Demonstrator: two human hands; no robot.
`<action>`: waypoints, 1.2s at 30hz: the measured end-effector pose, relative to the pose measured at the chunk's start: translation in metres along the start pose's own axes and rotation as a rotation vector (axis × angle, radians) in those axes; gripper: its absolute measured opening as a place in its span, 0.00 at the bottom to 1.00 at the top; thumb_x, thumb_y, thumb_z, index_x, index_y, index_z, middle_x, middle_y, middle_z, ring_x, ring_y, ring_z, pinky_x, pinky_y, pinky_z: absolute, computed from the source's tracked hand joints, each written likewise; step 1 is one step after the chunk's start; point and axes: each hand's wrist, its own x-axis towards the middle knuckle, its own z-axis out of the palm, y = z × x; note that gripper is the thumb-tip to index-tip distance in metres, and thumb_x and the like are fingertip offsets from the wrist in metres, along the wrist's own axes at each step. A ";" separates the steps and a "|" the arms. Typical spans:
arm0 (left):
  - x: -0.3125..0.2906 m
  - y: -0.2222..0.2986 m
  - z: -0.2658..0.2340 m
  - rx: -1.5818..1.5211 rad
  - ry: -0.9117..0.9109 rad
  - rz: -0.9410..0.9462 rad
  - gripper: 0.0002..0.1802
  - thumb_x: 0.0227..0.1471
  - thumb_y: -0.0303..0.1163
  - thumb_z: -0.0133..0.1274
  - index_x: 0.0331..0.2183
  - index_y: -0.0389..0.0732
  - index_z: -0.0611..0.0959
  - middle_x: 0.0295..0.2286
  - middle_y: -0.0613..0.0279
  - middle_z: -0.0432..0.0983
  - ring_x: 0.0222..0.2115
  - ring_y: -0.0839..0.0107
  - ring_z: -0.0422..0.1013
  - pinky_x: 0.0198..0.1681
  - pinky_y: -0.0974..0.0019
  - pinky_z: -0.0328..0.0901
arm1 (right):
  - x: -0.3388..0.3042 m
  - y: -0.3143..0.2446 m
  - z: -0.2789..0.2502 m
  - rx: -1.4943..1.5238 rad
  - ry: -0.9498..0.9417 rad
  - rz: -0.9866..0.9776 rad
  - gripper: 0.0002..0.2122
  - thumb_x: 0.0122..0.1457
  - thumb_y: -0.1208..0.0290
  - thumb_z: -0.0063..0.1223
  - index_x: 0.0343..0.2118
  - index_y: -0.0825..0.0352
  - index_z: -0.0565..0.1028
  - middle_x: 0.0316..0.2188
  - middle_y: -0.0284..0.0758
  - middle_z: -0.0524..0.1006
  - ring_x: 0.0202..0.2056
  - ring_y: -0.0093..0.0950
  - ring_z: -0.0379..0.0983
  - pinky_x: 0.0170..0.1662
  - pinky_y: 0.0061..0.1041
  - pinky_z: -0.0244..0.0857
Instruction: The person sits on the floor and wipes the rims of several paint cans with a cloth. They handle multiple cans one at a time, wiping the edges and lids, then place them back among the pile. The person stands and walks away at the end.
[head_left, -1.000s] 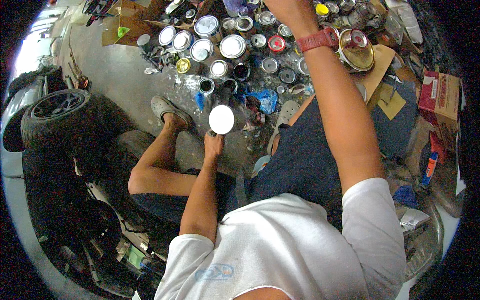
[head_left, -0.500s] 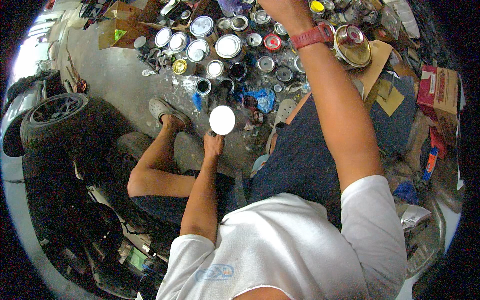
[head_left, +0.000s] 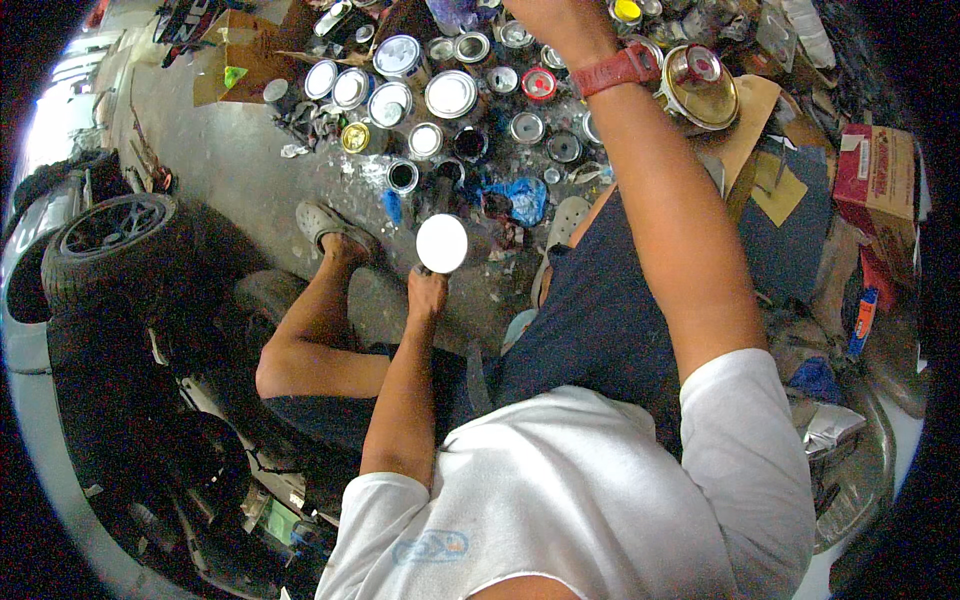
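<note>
"Just past the fingers of the left hand (head_left: 428, 290), what have we got?"

"It's a white round-topped piece (head_left: 442, 243), right up against the knuckles! Those fingers are curled in tight, gripping it from the near side, and a dark part (head_left: 424, 269) shows beside them."

"And the other side?"

"Farther out and to the right of those fingers, the right hand (head_left: 562, 25) runs up to the very edge of view. Its fingertips are out of sight, so wide or narrow, holding or bare, I cannot tell you! On its wrist sits a red watch (head_left: 618, 70)."

"What's around it?"

"Just nearer than the right hand, slightly left, a red-rimmed tin (head_left: 538, 84). Farther left, a broad pale-lidded can (head_left: 452, 94). Over to the right, a gold can (head_left: 716, 112) with a smaller tin (head_left: 699, 66) stacked on top!"

"Back to the left fingers, then! Ahead of them?"

"Beyond the white round-topped piece and slightly left, an open tin (head_left: 402, 176), dark inside. Ahead and to the right, a crumpled blue sheet (head_left: 524, 200). Farther out on the left, a yellow-rimmed tin (head_left: 355, 137)."

"And out wide?"

"Well left of those fingers, a dark-tyred wheel (head_left: 115, 225); far to their right, a red and brown box (head_left: 880, 185)!"
</note>
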 end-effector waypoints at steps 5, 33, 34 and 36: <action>0.010 -0.027 0.009 0.053 0.009 0.036 0.31 0.59 0.47 0.57 0.48 0.25 0.80 0.37 0.40 0.83 0.40 0.52 0.79 0.45 0.56 0.71 | 0.001 0.003 0.000 0.024 -0.002 -0.004 0.13 0.62 0.62 0.62 0.41 0.68 0.80 0.36 0.41 0.83 0.38 0.39 0.81 0.41 0.37 0.73; -0.001 -0.001 -0.011 -0.031 0.049 -0.062 0.23 0.58 0.42 0.55 0.42 0.29 0.83 0.36 0.41 0.83 0.39 0.50 0.80 0.42 0.54 0.70 | 0.002 0.003 0.000 0.131 -0.027 0.009 0.14 0.63 0.63 0.61 0.44 0.69 0.81 0.36 0.43 0.84 0.37 0.38 0.82 0.41 0.36 0.74; -0.001 -0.002 -0.010 -0.039 0.068 -0.088 0.23 0.58 0.42 0.55 0.43 0.29 0.83 0.37 0.41 0.83 0.39 0.49 0.80 0.43 0.54 0.70 | 0.002 0.003 0.000 0.118 -0.024 0.000 0.14 0.63 0.63 0.61 0.44 0.69 0.81 0.36 0.43 0.84 0.37 0.38 0.82 0.41 0.36 0.74; -0.001 -0.002 -0.008 0.028 0.218 0.082 0.23 0.59 0.41 0.54 0.43 0.29 0.83 0.37 0.40 0.83 0.40 0.48 0.79 0.44 0.55 0.70 | 0.002 0.003 -0.001 0.112 -0.024 -0.005 0.14 0.63 0.62 0.61 0.43 0.69 0.81 0.36 0.43 0.84 0.38 0.38 0.82 0.41 0.36 0.74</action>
